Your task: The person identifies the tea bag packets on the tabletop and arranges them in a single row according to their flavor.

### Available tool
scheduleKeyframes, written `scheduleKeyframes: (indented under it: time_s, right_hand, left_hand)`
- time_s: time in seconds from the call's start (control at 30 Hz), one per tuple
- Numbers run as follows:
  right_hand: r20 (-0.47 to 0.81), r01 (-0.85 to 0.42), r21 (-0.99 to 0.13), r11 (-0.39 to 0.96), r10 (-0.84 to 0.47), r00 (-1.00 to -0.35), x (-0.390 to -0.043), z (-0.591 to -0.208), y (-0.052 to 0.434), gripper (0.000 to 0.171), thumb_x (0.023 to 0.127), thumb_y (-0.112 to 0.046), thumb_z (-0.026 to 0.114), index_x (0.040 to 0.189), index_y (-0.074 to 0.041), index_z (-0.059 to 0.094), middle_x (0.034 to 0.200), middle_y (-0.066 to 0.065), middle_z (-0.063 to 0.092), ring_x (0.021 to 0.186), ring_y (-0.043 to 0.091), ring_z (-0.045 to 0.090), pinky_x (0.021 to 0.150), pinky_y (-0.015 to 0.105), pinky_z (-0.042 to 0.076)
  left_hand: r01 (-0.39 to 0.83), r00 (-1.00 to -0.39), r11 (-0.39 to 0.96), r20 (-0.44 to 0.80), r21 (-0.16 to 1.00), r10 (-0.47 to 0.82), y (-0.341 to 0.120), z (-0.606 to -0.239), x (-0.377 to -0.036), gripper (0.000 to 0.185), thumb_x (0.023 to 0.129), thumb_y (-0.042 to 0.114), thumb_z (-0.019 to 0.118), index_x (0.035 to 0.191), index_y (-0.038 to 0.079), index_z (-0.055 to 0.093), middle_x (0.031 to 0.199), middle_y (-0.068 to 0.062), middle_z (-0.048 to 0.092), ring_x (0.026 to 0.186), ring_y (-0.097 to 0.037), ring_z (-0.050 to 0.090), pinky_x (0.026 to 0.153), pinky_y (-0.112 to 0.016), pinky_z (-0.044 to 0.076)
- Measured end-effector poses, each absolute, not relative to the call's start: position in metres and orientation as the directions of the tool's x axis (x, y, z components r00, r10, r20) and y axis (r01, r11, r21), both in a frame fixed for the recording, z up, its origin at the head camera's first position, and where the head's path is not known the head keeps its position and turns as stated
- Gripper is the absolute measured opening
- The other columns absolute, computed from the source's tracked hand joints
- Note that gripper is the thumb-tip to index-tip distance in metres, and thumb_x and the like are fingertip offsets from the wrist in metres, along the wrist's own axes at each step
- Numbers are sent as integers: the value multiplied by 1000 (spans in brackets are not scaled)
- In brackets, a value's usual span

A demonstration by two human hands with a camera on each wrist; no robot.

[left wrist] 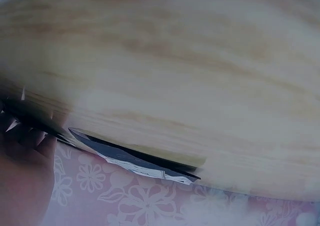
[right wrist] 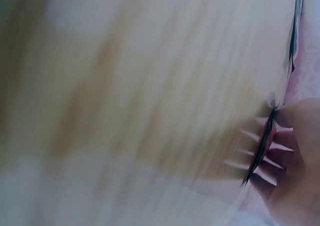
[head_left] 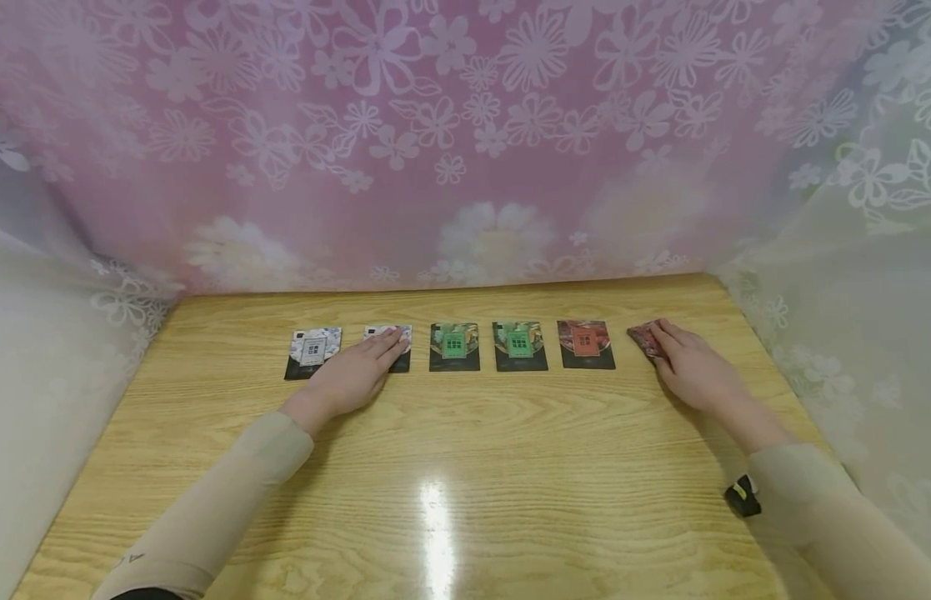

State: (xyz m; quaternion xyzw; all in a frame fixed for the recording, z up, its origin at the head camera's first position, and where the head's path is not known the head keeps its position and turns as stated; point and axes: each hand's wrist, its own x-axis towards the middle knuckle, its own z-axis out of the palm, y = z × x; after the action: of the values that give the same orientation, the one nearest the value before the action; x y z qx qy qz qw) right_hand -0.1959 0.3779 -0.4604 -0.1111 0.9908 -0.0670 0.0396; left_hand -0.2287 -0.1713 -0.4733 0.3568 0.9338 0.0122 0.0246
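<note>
Wooden desk (head_left: 465, 500) w/ a row of small printed packets laid along its far edge, near the flowered pink curtain (head_left: 465, 125). From the person's left: a grey-white packet (head_left: 312, 352), then a second grey-white packet (head_left: 393, 346) half hidden under the left hand (head_left: 352, 379), two green packets (head_left: 453, 347) (head_left: 520, 345), a red packet (head_left: 586, 343) — and at the right end a dark red packet (head_left: 645, 338) sitting crooked under the right hand (head_left: 693, 371).

Hands are well apart, one at each end of the row. Left lies flat, fingers straight, tips pressing on its packet. Right has fingertips on the crooked packet; whether it's pinching or just touching, I can't tell. The right wrist view shows a packet edge-on (right wrist: 260, 151) against the fingers, too blurred to settle it.

Risks, as I judge it:
- desk top looks glossy, so a flat-pressed packet could skid & bump its neighbour, breaking the even gaps
- the end packet is already askew and not far from the desk's right edge — a careless nudge might send it off toward the white curtain (head_left: 870, 317)
- thin foil, hard to lift off a flat surface; fingers may just slide it instead
</note>
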Motion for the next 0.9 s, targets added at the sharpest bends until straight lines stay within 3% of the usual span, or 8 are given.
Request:
scheduleKeyframes:
  time_s: [0.33, 0.67, 0.9]
  right_hand:
    - [-73, -135, -162, 977, -148, -986, -193, -453, 365, 63, 109, -18, 51, 160, 13, 33, 164, 40, 29, 148, 62, 33, 124, 73, 31]
    - [-36, -326, -150, 933, -335, -942, -191, -457, 381, 65, 107, -14, 59, 162, 8, 33, 167, 37, 29, 153, 57, 29, 123, 73, 31]
    - [-72, -356, -173, 918, -373, -925, -194, -462, 385, 63, 110, -15, 55, 164, 6, 31, 169, 33, 28, 156, 54, 28, 125, 71, 31]
  left_hand:
    - [666, -744, 745, -35, 35, 667, -170, -472, -228, 55, 114, 19, 44, 167, 9, 35, 173, -16, 33, 159, -35, 37, 132, -51, 35]
    - [661, -748, 749, -45, 46, 662, -169, -470, -227, 55, 114, 19, 43, 167, 9, 34, 173, -16, 33, 159, -36, 36, 133, -51, 34]
    - [656, -752, 753, -45, 39, 658, -170, -470, -226, 55, 114, 20, 42, 167, 10, 34, 174, -15, 33, 158, -36, 38, 132, -52, 35]
